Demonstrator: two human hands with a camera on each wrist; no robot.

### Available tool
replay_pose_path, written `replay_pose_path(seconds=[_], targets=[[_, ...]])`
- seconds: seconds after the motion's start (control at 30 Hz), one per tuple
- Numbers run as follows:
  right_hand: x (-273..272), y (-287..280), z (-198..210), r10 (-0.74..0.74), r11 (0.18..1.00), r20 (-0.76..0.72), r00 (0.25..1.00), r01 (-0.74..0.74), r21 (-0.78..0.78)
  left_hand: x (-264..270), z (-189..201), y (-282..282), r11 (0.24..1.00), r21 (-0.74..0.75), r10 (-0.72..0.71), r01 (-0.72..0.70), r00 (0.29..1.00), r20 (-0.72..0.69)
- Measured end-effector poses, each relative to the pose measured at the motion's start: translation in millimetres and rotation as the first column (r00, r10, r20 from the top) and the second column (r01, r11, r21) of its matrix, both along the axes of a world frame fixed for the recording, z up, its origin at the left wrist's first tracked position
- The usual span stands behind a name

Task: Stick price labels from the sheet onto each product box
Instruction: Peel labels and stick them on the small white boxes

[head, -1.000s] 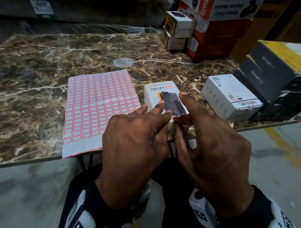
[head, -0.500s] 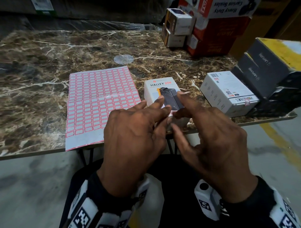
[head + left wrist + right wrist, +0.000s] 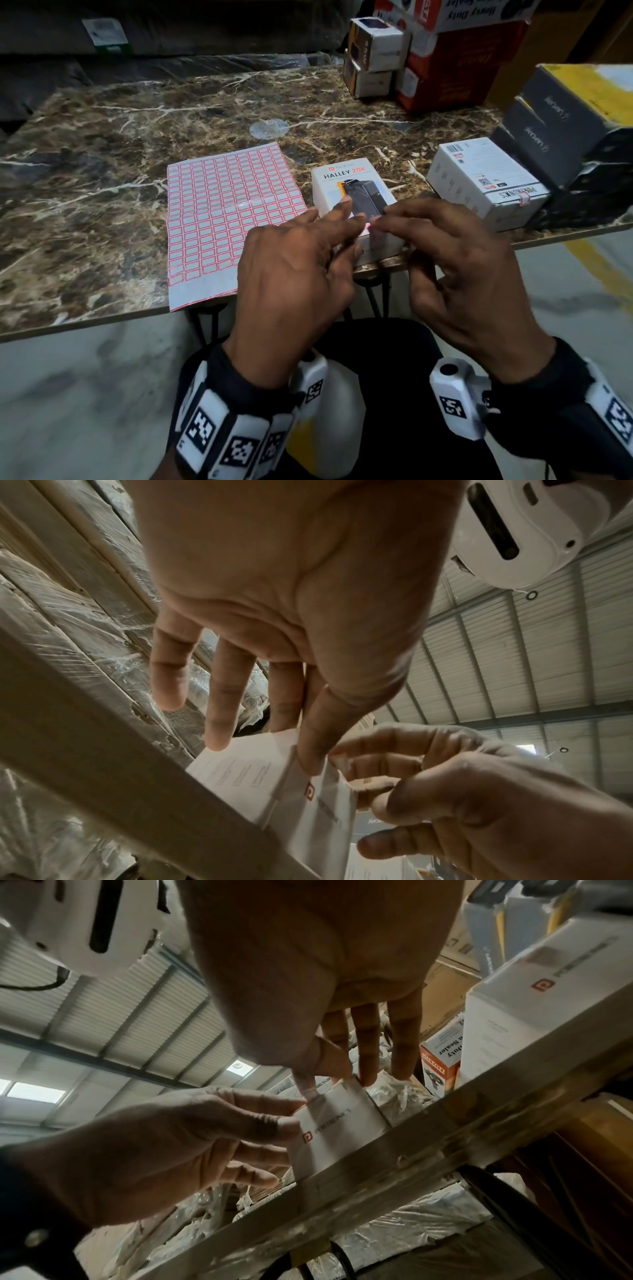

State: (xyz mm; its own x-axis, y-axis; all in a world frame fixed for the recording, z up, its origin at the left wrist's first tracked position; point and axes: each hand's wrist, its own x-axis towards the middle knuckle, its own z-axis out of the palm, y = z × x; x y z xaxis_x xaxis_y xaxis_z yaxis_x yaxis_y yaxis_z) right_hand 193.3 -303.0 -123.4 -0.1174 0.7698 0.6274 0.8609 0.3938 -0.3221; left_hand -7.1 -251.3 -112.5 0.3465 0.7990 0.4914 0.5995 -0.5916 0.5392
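The label sheet (image 3: 233, 219), a grid of red-bordered stickers, lies flat on the marble table (image 3: 102, 144). To its right, at the table's front edge, sits the white HALLEY 20K box (image 3: 346, 178). My left hand (image 3: 339, 219) rests its straight fingers on the box top. Its thumb (image 3: 310, 753) presses the box's near face (image 3: 318, 799). My right hand (image 3: 380, 222) pinches a small price label (image 3: 371, 226) between thumb and index finger at the box's near top corner (image 3: 329, 1096). The label (image 3: 342, 760) clings to the right fingertip.
A white Portronics box (image 3: 479, 185) lies to the right. Dark grey boxes (image 3: 565, 130) are stacked behind it. Red cartons (image 3: 452, 68) and small boxes (image 3: 376, 48) stand at the back right. A round mark (image 3: 269, 128) shows mid-table.
My right index finger has drawn back from the box top to its near edge, where the right hand now pinches a label. The left hand stays on the box.
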Motion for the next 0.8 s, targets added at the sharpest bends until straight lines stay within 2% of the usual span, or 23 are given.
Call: replay_pose_path(seconds=[0.1, 0.23, 0.5, 0.7, 0.8], targets=[[-1, 3, -2, -0.01, 1.0, 0.063, 0.998, 0.01, -0.003, -1, -1, 1, 1.0, 0.011, -0.005, 0.005, 1.0, 0.012], [4, 3, -6, -0.016, 1.0, -0.012, 1.0, 0.016, -0.008, 0, 0, 1, 1.0, 0.013, 0.006, -0.007, 1.0, 0.029], [3, 1, -8, -0.023, 1.0, -0.014, 1.0, 0.023, -0.009, 0, 2, 0, 1.0, -0.005, 0.01, -0.01, 1.0, 0.02], [4, 3, -1, 0.051, 0.997, -0.151, 0.987, -0.059, -0.049, 0, 0, -1, 0.999, -0.033, -0.002, 0.003, 0.999, 0.042], [5, 7, 9, 0.061, 0.991, -0.292, 0.955, -0.093, -0.097, 0, 1, -1, 0.999, -0.036, -0.016, 0.017, 0.999, 0.037]])
